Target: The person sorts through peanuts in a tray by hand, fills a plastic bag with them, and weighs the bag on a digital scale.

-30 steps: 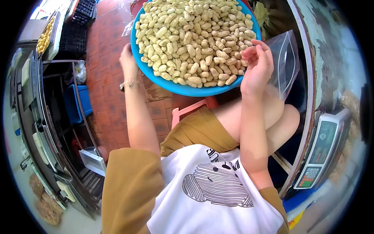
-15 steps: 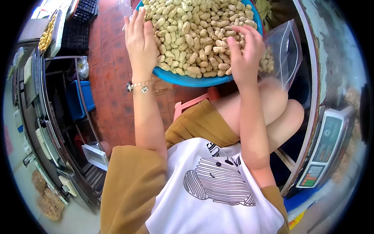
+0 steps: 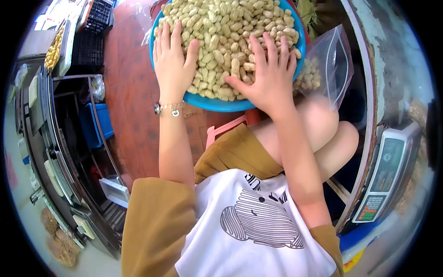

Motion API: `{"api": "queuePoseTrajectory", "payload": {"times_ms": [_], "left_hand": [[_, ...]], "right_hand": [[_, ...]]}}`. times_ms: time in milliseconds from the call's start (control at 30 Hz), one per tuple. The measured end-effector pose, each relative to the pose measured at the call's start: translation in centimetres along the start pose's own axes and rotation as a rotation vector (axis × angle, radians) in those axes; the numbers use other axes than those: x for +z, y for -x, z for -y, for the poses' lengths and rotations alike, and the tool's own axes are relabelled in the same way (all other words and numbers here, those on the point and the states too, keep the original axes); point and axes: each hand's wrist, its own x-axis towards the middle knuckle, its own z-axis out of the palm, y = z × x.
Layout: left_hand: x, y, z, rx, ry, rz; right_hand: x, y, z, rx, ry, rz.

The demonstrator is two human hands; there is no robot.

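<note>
A wide blue basin [image 3: 217, 105] in front of me is heaped with unshelled peanuts [image 3: 221, 51]. My left hand [image 3: 176, 64] lies on the heap at the basin's left side, fingers stretched out and spread, thumb apart. On the right part of the heap my right hand [image 3: 267, 78] rests palm down with its fingers fanned out. Neither hand grips anything. A bracelet [image 3: 170, 110] circles my left wrist. Just right of the basin stands a clear zip bag [image 3: 334, 64] with peanuts in its lower part.
A pink stool [image 3: 226, 129] shows below the basin, above my knees. To the right is a digital scale [image 3: 387, 171] on a counter. At left are a metal rack, a blue bin [image 3: 96, 124] and black crates [image 3: 87, 48]. Red tiles [image 3: 134, 101] cover the floor.
My right hand has opened from a curled pose, spread flat and moved left over the peanuts. My left hand's fingers have spread wider. The basin sits slightly lower and further left in view.
</note>
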Motion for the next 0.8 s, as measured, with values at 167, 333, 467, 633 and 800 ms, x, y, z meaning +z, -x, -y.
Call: {"api": "queuePoseTrajectory", "payload": {"times_ms": [167, 333, 467, 633, 800], "left_hand": [[-0.3, -0.2, -0.3, -0.033, 0.006, 0.029], [-0.5, -0.2, -0.5, -0.016, -0.003, 0.022], [-0.5, -0.3, -0.5, -0.025, 0.002, 0.024], [-0.5, -0.3, -0.5, -0.028, 0.013, 0.025], [-0.5, -0.4, -0.5, -0.022, 0.003, 0.030]], "right_hand": [[0.0, -0.8, 0.3, 0.043, -0.003, -0.002], [0.1, -1.6, 0.1, 0.027, -0.037, 0.005], [0.6, -2.6, 0.1, 0.008, -0.078, -0.003], [1.4, -3.8, 0.1, -0.012, -0.150, 0.006], [2.8, -5.9, 0.1, 0.018, -0.118, 0.046]]}}
